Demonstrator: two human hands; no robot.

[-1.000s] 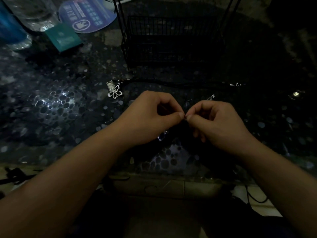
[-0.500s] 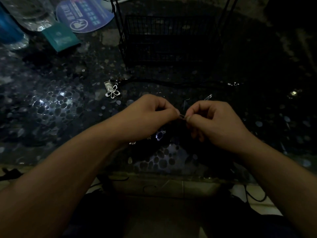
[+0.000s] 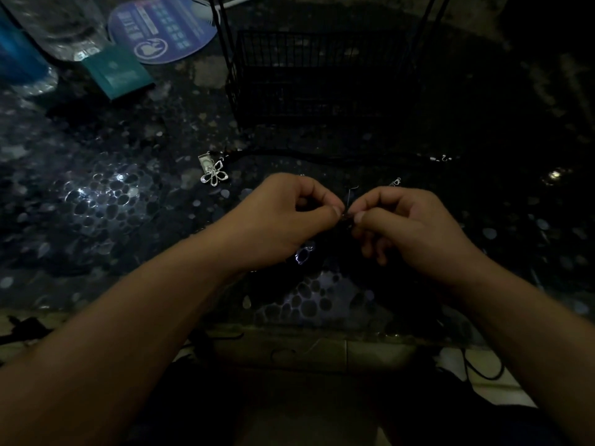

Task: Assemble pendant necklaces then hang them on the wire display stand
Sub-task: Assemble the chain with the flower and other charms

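My left hand (image 3: 286, 217) and my right hand (image 3: 409, 223) meet fingertip to fingertip over the dark pebble-pattern table, both pinching a thin dark cord with a small metal end (image 3: 347, 214). A silver pendant (image 3: 304, 252) hangs or lies just below my left hand, partly hidden. A finished flower pendant (image 3: 214, 175) on a black cord (image 3: 322, 156) lies on the table to the left. The black wire display stand (image 3: 322, 75) stands behind my hands. A small clasp (image 3: 395, 181) lies beyond my right hand.
At the back left stand a clear bottle (image 3: 64, 30), a blue container (image 3: 16, 53), a teal box (image 3: 117, 74) and a round blue card (image 3: 161, 27). Another clasp (image 3: 442, 158) lies at the right. The table's front edge (image 3: 289, 333) runs below my wrists.
Both hands stayed joined at the fingertips, with only slight finger shifts on the cord. The view moved a little.
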